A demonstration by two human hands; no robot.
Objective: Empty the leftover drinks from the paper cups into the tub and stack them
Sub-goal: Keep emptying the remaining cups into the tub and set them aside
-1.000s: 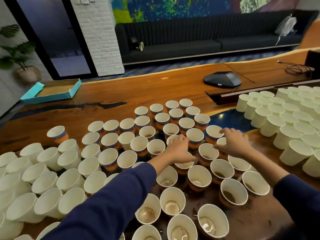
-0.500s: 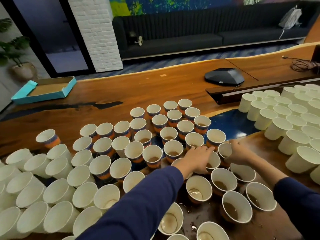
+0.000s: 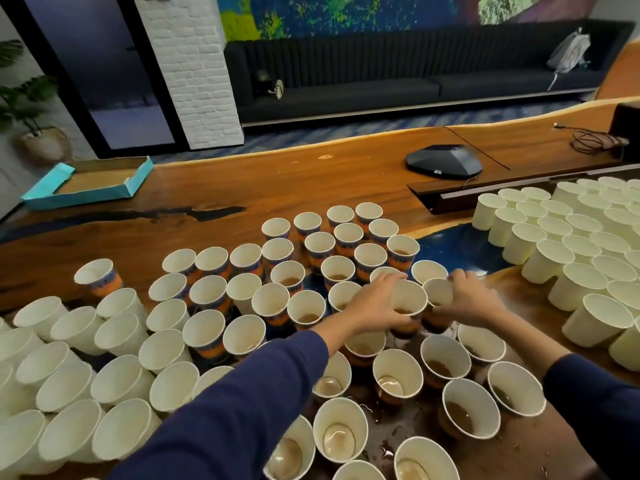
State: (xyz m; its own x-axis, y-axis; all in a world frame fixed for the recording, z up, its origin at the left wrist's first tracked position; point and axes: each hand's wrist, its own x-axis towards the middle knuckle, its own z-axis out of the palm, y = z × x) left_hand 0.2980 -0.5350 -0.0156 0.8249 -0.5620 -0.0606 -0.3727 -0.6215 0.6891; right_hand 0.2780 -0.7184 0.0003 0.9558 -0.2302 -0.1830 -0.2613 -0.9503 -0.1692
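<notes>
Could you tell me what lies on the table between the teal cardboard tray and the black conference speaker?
In the head view, only bare wooden table lies between the teal tray and the conference speaker, apart from one small pale mark.

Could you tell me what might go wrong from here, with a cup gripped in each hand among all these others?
1. The left hand and right hand each grip a cup with brown drink in it, ringed by tightly packed cups; lifting could knock neighbours over.
2. The table near the front cups is already wet, so cups may slide.
3. No tub is in view, so carrying could drip.
</notes>
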